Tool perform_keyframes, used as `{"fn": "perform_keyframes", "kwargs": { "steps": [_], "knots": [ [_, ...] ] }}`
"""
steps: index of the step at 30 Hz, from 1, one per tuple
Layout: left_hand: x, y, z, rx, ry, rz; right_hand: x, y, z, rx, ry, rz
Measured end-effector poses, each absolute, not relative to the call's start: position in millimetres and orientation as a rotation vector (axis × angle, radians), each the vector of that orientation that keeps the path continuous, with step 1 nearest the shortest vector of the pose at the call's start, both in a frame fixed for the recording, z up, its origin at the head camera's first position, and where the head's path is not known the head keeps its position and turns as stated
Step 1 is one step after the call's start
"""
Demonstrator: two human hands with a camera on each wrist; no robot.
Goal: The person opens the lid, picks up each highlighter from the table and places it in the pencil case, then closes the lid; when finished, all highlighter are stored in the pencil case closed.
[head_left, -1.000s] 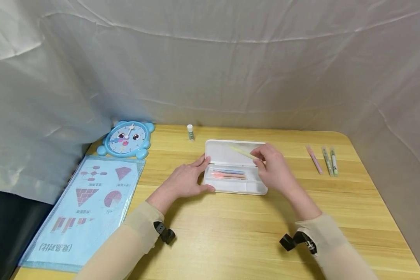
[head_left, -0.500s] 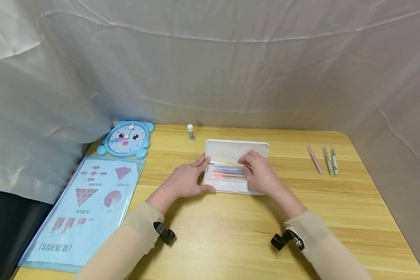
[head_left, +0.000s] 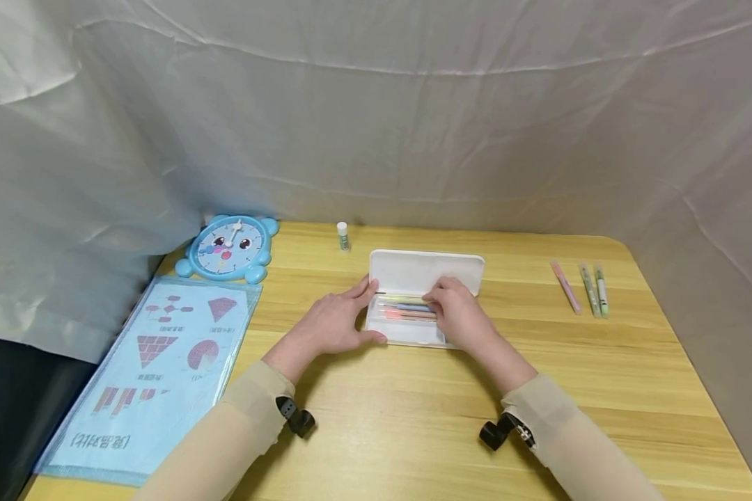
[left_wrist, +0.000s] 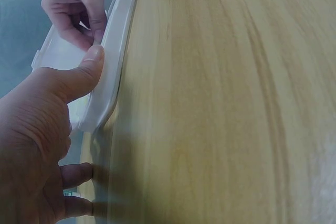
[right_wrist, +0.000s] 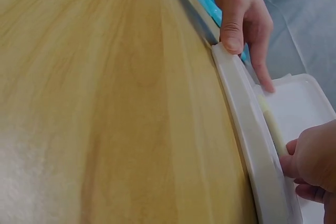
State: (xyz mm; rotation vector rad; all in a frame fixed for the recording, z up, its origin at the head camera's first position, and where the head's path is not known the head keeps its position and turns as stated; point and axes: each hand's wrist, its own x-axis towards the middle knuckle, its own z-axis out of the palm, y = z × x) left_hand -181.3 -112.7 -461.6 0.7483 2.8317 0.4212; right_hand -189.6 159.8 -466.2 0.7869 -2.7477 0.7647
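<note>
A white pencil case (head_left: 426, 271) lies with its lid raised at the middle of the table. In its tray are a blue pen (head_left: 407, 307) and orange-pink pens (head_left: 407, 315). My right hand (head_left: 460, 313) reaches in and pinches the right end of a pale yellow pen (right_wrist: 272, 124), lying along the hinge side of the tray. My left hand (head_left: 329, 321) holds the case's left end, with the thumb (left_wrist: 86, 77) on the near corner and the index finger stretched to the hinge side. The right hand hides the tray's right end.
To the right lie a pink pen (head_left: 566, 287) and two green pens (head_left: 588, 289). A small white-capped bottle (head_left: 342, 237) stands behind the case. At left are a blue toy clock (head_left: 228, 248) and a blue document folder (head_left: 157, 376). A grey curtain (head_left: 376, 139) borders the table.
My right hand has moved left and down, bringing the yellow pen from above the lid into the tray beside the blue one. My left hand stays on the case.
</note>
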Motion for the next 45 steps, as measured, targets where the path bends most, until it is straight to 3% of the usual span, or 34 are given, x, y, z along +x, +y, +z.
{"fn": "perform_keyframes", "kwargs": {
  "steps": [25,45],
  "knots": [
    [-183,-112,-461,0.749,2.818,0.433,-185,160,-460,0.839,-2.824,0.557],
    [-180,-112,-461,0.727,2.829,0.398,-174,214,-428,0.707,-2.664,1.036]
  ]
}}
